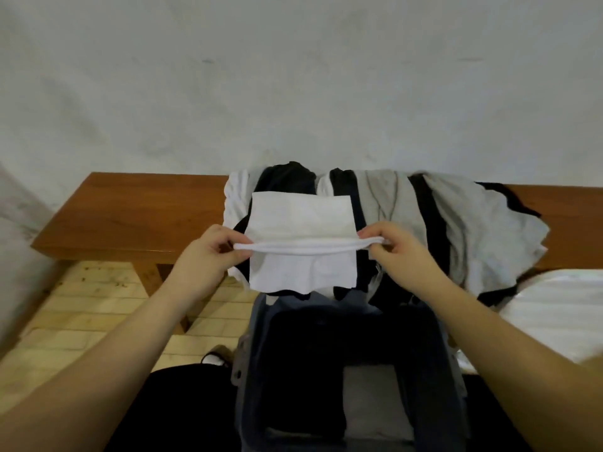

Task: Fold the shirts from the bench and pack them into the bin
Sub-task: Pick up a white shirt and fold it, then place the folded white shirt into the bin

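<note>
From the head view, a folded white shirt [301, 246] is held up over the front edge of the worktop [130, 220], pinched at its left end by the left hand [212, 252] and at its right end by the right hand [396, 247]. A pile of shirts [456, 223] is spread across the worktop behind it. Below the held shirt stands the bin [352, 370], in which a grey folded shirt [372, 402] is lying.

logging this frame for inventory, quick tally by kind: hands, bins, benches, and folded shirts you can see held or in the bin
hands: 2, left hand and right hand, both pinching the white shirt
bins: 1, grey bin
benches: 1, wooden bench
folded shirts: 3, the white one held, a black one and a grey one in the bin
total: 7
The loose pile on the bench is too tangled to count.
</note>
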`<action>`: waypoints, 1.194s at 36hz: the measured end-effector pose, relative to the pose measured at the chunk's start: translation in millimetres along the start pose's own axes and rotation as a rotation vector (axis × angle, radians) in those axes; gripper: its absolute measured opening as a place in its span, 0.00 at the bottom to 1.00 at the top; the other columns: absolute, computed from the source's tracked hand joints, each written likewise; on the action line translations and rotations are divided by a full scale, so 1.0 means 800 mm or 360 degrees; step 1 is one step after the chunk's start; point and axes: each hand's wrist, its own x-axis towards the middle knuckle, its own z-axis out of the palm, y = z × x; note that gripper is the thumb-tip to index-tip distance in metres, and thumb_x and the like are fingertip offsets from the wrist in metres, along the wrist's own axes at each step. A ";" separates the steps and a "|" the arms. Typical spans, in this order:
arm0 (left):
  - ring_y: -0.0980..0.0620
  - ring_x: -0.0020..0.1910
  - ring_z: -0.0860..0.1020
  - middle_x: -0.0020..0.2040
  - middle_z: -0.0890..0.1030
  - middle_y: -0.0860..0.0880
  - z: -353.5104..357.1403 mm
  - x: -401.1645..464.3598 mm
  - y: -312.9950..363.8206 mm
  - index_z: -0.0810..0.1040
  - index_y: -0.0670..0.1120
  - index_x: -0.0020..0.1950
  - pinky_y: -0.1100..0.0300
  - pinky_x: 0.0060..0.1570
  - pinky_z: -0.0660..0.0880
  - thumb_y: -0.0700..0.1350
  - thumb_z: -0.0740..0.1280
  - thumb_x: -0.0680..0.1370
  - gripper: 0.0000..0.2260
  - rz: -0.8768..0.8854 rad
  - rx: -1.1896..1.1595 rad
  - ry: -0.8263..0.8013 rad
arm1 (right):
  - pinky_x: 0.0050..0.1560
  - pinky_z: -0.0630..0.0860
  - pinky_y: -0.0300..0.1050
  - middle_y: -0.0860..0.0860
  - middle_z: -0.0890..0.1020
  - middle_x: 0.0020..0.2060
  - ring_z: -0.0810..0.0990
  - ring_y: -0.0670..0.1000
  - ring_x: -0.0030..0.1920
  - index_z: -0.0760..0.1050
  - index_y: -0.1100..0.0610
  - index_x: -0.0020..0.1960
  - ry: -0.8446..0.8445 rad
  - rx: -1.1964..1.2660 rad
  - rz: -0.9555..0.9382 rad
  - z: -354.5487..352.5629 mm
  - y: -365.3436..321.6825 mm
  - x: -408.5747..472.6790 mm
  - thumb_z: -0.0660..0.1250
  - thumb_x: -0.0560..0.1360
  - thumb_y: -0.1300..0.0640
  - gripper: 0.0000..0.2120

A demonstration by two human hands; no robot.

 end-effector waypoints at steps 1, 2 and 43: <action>0.61 0.42 0.75 0.49 0.76 0.53 0.006 -0.006 -0.006 0.83 0.51 0.47 0.65 0.45 0.70 0.44 0.71 0.77 0.03 -0.0009 0.0013 0.0017 | 0.48 0.71 0.31 0.43 0.80 0.50 0.78 0.39 0.46 0.77 0.45 0.47 0.0023 -0.0014 -0.0054 0.008 0.010 -0.008 0.64 0.75 0.69 0.18; 0.61 0.42 0.74 0.50 0.75 0.53 0.010 -0.010 -0.011 0.83 0.50 0.47 0.68 0.44 0.69 0.43 0.71 0.76 0.02 -0.0023 0.0005 0.0027 | 0.50 0.71 0.30 0.43 0.79 0.52 0.78 0.38 0.49 0.77 0.45 0.46 0.0043 -0.0017 -0.0090 0.015 0.017 -0.015 0.64 0.74 0.71 0.19; 0.45 0.49 0.80 0.50 0.80 0.43 0.060 -0.016 -0.035 0.73 0.42 0.48 0.47 0.49 0.78 0.46 0.69 0.78 0.09 -0.0536 -0.0874 -0.0043 | 0.41 0.82 0.44 0.53 0.86 0.51 0.85 0.52 0.48 0.77 0.60 0.60 -0.0132 0.1530 0.1133 0.057 0.016 -0.041 0.63 0.79 0.63 0.11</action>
